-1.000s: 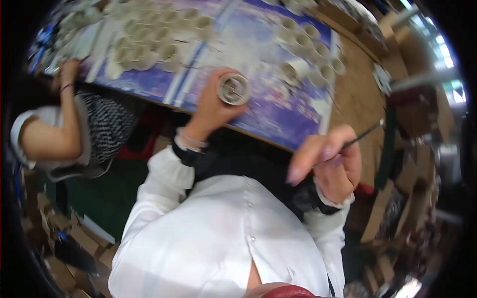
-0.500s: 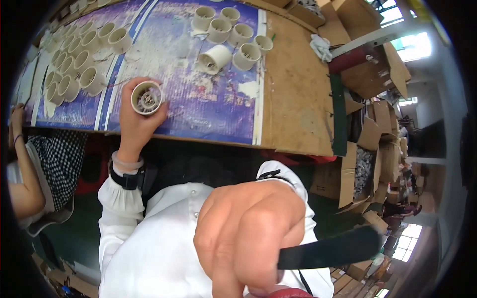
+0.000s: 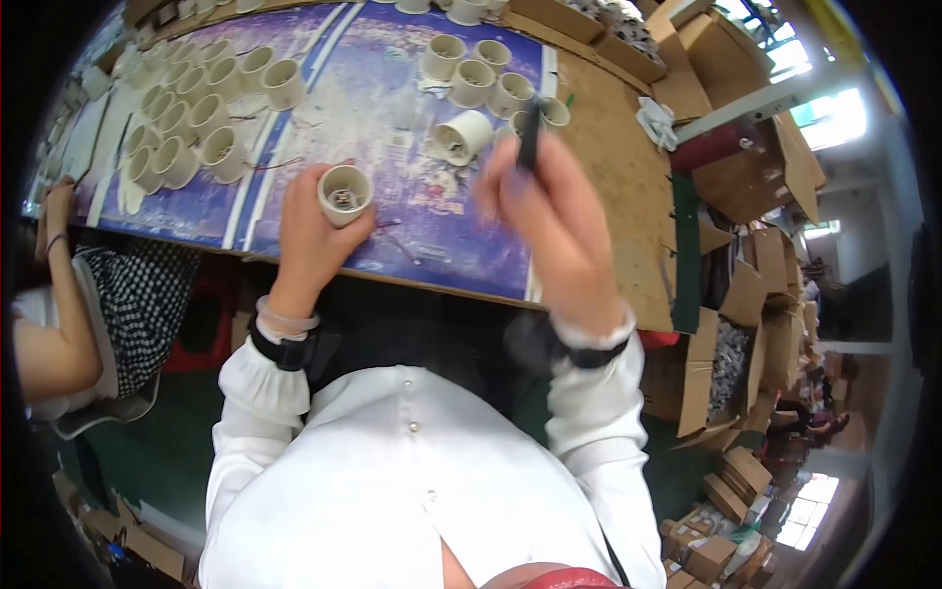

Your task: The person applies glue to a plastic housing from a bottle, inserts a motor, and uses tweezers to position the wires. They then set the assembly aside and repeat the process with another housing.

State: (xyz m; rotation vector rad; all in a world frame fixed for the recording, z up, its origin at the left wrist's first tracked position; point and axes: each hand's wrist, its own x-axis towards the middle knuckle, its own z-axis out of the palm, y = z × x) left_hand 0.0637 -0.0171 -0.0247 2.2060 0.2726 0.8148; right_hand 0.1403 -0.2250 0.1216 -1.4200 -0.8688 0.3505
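Right hand swung from lens to over table, gripping dark tool; my left hand grasps off-white cup.

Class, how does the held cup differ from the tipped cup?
The held cup is in the left hand; the tipped cup rests on the table. The held cup's mouth faces up; the tipped cup's faces sideways. Both are whitish and round, with something inside.

A factory-style workshop
A long brown worktable bears clusters of off-white cylindrical cups; a co-worker sits along it; open brown cardboard boxes, one full of small grey pieces, stand nearby.
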